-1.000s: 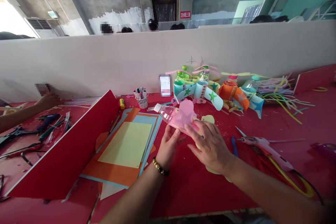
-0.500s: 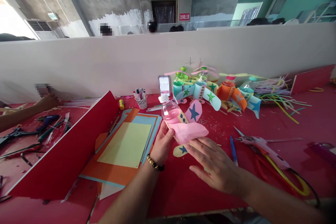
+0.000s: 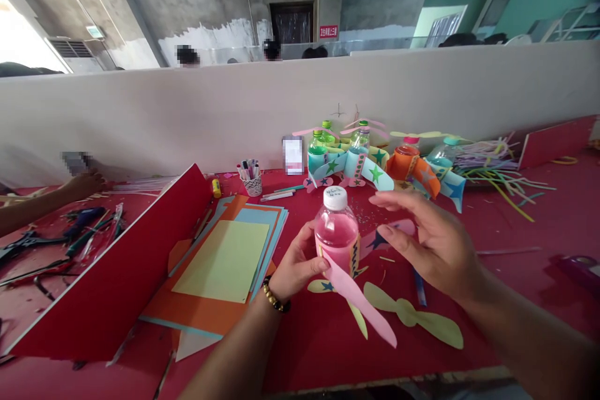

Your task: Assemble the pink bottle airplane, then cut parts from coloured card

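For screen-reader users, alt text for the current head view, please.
A person's left hand holds a white-capped bottle with pink wing-like pieces at a red table, the right hand open beside it. A yellow propeller-shaped cutout lies nearby; decorated bottles stand behind, and stacked coloured sheets lie at left.

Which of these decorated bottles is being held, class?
The white-capped pink bottle, gripped by the left hand; the other bottles stand farther back, near the partition.

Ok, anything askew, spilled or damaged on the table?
Only minor clutter: loose pens lie beside the pen cup instead of in it, and the paper sheets are stacked unevenly. No spill or damage visible; the bottle in the left hand looks upright.
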Available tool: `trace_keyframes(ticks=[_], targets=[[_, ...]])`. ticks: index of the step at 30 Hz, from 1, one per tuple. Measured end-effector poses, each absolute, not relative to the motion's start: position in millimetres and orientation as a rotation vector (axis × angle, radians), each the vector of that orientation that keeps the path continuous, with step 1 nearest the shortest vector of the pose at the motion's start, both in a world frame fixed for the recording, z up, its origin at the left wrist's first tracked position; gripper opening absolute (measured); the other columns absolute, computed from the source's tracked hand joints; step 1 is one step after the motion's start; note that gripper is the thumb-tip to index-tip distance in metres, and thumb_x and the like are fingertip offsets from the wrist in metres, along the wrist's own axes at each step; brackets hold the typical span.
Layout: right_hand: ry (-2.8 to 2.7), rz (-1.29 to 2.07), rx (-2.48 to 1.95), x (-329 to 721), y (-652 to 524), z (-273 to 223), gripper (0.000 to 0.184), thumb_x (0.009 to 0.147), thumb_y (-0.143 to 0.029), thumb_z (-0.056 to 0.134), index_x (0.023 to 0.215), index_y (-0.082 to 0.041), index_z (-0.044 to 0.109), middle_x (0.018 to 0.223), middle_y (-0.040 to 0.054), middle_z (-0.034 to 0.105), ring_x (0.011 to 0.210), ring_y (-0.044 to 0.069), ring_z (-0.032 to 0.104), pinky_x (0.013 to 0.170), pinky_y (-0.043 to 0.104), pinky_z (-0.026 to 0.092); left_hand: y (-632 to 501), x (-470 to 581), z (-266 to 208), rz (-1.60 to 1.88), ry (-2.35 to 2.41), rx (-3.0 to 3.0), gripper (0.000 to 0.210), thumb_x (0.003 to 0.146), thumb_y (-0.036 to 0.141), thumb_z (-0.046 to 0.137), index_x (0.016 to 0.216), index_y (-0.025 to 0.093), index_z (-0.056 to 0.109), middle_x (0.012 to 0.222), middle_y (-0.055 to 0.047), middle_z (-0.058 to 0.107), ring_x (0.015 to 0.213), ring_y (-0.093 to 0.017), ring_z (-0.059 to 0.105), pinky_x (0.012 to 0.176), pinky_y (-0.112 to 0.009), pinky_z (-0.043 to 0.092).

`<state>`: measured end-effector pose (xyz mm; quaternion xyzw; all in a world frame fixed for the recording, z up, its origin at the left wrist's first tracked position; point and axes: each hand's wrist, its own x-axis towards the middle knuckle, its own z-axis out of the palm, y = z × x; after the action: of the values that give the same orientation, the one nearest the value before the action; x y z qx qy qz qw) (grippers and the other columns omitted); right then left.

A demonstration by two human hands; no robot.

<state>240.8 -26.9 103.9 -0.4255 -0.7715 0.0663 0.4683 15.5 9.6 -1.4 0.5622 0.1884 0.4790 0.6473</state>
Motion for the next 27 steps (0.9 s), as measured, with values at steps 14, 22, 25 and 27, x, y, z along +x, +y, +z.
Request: trace_keyframes(ticks=[14, 22, 25, 27], targets=[[-2.042, 0.136, -0.927, 210.3, 8.5, 125.8, 0.03, 0.087, -0.024, 0.061, 0.117, -0.024, 0.063, 0.103, 0.004, 0.07, 0.096, 0.02, 0.066, 0.087, 0.035, 0.053, 11.0, 18.0, 4.4, 1.137, 0.458, 1.354, 0.064, 0.078, 0.041, 0.071, 0.134, 0.024, 0.047, 0.133, -0.012, 0.053, 0.123, -0.028, 0.049, 0.104, -0.042, 0.039], [-1.895, 0.039, -1.09, 219.7, 50.2, 115.3, 0.03, 0.081, -0.026, 0.067, 0.111, -0.022, 0.066, 0.108, 0.0061, 0.071, 0.095, 0.023, 0.067, 0.084, 0.038, 0.053, 16.6, 13.8, -6.0, 1.395, 0.792, 1.231, 0.044, 0.092, 0.046, 0.05, 0.129, 0.022, 0.049, 0.13, -0.012, 0.052, 0.123, -0.025, 0.048, 0.105, -0.043, 0.037], [-1.91, 0.079, -1.168, 222.3, 62.1, 106.2, 0.031, 0.08, -0.023, 0.067, 0.111, -0.022, 0.067, 0.106, 0.0054, 0.073, 0.088, 0.022, 0.068, 0.078, 0.035, 0.055, 15.2, 12.5, -4.6, 1.395, 0.778, 1.292, 0.05, 0.09, 0.05, 0.051, 0.132, 0.023, 0.046, 0.131, -0.012, 0.051, 0.122, -0.026, 0.048, 0.104, -0.044, 0.038], [-1.915, 0.095, -1.205, 223.7, 65.4, 102.9, 0.032, 0.079, -0.022, 0.066, 0.111, -0.022, 0.066, 0.104, 0.0047, 0.073, 0.084, 0.022, 0.069, 0.075, 0.035, 0.055, 12.6, 12.5, -3.1, 1.38, 0.769, 1.389, 0.061, 0.084, 0.053, 0.059, 0.136, 0.025, 0.042, 0.136, -0.012, 0.047, 0.126, -0.027, 0.045, 0.105, -0.045, 0.037]])
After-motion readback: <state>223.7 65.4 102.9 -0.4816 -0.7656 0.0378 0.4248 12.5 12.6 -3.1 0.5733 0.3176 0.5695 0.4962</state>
